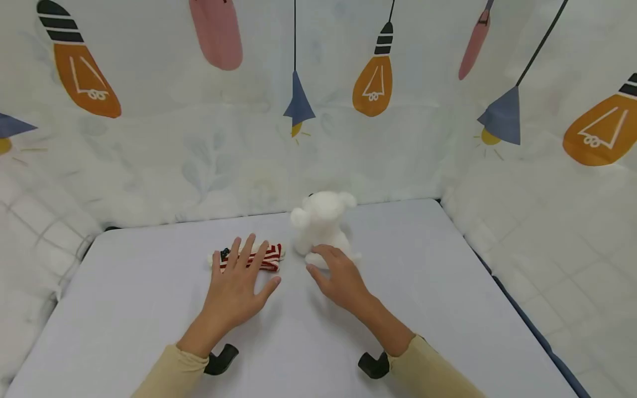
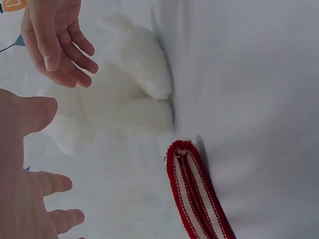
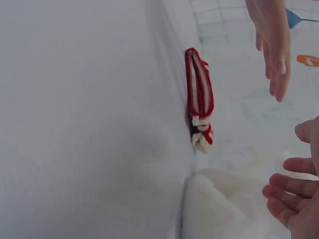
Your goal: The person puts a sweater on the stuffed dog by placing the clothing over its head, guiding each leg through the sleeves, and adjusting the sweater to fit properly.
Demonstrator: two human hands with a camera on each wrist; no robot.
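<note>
A white plush animal [image 1: 322,218] sits near the back of the table, its rounded ears showing and its front turned away. Left of it lies a folded knitted piece [image 1: 272,257] with red and white stripes and a dark, white-dotted patch; the left wrist view shows its stacked layers [image 2: 192,191]. Over this piece my left hand [image 1: 234,293] hovers with fingers spread, partly covering it in the head view. My right hand [image 1: 344,281] is beside the plush's lower body, fingers loosely bent and holding nothing. Both wrist views show the palms above the table.
The white table [image 1: 149,309] meets a curtain [image 1: 239,160] printed with lamps and bulbs at its back and sides. Two black curved pieces [image 1: 224,359] show at the wrists, beside the beige sleeves [image 1: 169,373].
</note>
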